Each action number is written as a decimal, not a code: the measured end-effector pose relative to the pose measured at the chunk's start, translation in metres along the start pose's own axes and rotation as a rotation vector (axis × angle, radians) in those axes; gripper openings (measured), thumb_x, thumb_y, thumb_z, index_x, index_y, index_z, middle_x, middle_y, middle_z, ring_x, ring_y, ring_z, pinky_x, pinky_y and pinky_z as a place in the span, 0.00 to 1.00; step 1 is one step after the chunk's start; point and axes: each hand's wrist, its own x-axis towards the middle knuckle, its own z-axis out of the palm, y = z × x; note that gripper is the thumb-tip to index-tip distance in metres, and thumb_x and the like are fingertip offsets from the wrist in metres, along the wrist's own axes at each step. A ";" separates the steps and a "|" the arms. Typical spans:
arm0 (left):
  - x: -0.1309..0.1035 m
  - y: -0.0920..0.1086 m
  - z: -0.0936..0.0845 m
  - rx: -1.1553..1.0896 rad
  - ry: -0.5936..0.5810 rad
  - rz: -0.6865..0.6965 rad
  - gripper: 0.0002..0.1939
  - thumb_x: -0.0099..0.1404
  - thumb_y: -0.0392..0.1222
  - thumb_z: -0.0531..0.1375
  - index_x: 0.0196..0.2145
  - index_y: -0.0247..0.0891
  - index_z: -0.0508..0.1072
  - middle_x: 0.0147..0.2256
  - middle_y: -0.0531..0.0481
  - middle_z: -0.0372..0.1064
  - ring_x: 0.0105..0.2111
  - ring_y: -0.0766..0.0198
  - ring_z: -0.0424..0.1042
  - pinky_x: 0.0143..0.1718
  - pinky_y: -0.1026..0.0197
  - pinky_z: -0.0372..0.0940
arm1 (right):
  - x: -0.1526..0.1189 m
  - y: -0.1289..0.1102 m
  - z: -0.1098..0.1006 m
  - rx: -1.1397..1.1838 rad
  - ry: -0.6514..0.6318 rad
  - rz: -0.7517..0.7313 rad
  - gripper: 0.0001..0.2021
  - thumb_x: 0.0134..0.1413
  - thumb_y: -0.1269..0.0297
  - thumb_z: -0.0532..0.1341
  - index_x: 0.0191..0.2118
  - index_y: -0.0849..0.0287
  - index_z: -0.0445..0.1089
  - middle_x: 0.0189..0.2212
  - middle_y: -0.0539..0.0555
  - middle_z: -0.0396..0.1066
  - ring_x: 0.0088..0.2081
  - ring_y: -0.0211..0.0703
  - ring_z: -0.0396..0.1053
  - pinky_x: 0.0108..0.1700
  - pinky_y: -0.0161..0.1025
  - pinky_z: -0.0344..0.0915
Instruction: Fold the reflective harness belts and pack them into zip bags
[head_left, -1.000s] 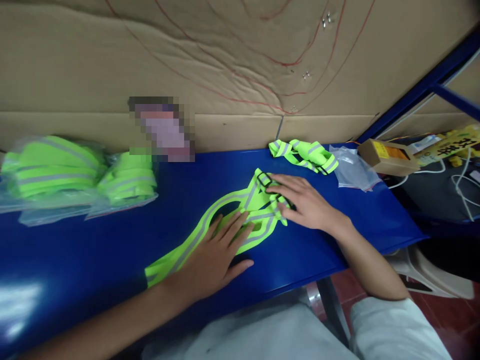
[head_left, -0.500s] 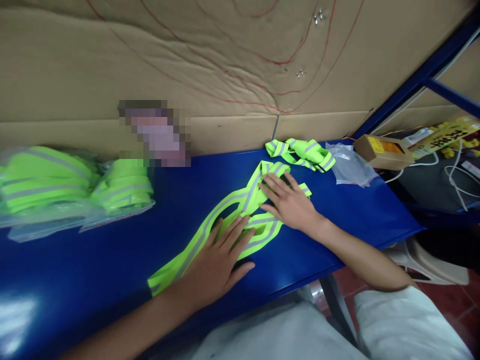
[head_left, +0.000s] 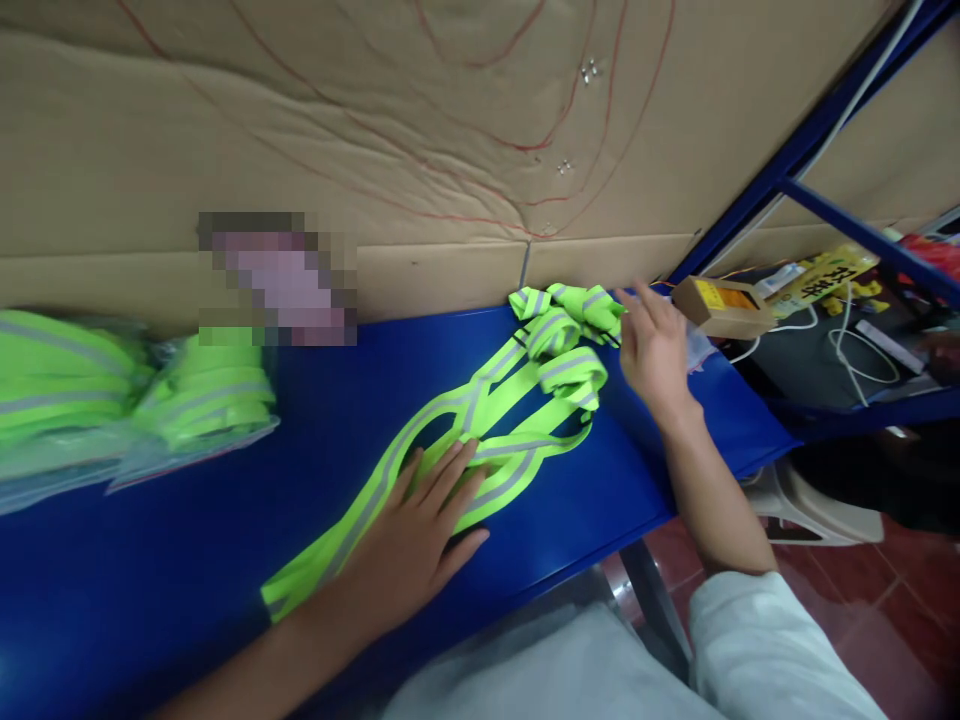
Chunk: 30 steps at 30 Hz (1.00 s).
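Note:
A reflective harness of neon-yellow straps with grey stripes (head_left: 390, 470) lies stretched over the blue table, its far end bunched in loops. My left hand (head_left: 424, 525) rests flat on its near half, fingers spread. Beyond the far end, my right hand (head_left: 656, 345) is raised with fingers extended, holding nothing that I can see. It partly covers a clear plastic bag (head_left: 699, 348). Left of it lies a second bunched strap bundle (head_left: 589, 303), close against the harness's far end.
Bagged neon-yellow straps (head_left: 210, 390) lie at the table's left. A small cardboard box (head_left: 724, 308) stands at the far right corner, beside a dark shelf with white cables (head_left: 847, 360). Cardboard (head_left: 420, 270) backs the table. A pale stool (head_left: 817, 505) stands on the right.
My right hand has lifted off the harness and moved right and away, towards the plastic bag. The harness's far end is now bunched in loops. My left hand stays on the straps.

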 end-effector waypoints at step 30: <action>-0.078 -0.031 -0.071 0.032 -0.050 -0.004 0.40 0.71 0.53 0.54 0.76 0.51 0.47 0.52 0.46 0.79 0.44 0.51 0.81 0.37 0.48 0.80 | -0.014 -0.032 0.004 0.289 -0.584 -0.014 0.30 0.70 0.48 0.57 0.70 0.57 0.62 0.54 0.62 0.77 0.51 0.62 0.76 0.49 0.50 0.69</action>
